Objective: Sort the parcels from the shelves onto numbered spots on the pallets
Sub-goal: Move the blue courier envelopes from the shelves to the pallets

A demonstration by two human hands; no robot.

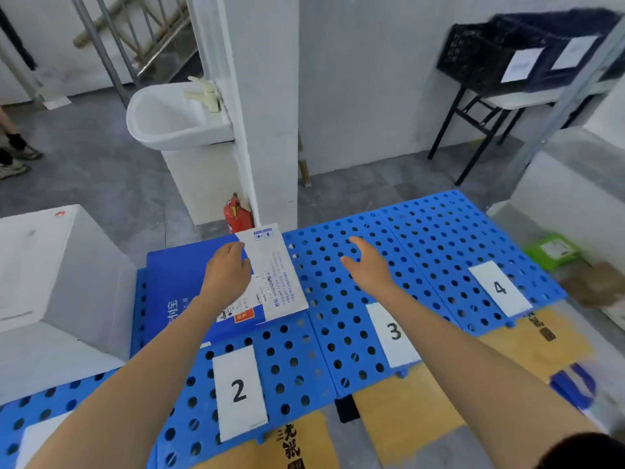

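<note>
- where marked by card 2 (238,390), on blue pallet (304,350): flat blue parcel (176,282) beyond the card, white envelope (282,275) lying tilted on top.
- left grip (226,275): fingers bent onto white envelope's left edge; pinching or only touching, cannot tell.
- right grip (367,265): fingers apart, holding nothing, above pallet beyond card 3 (394,333).

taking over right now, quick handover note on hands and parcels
Left hand: on the white envelope; grip unclear.
Right hand: open, empty, above the pallet near label 3.
Blue parcel, with the envelope on top, lies behind label 2.
Done: those two seem placed at spot 2.
Left: spots 3 and 4 are bare; a green packet lies off the pallet.
</note>
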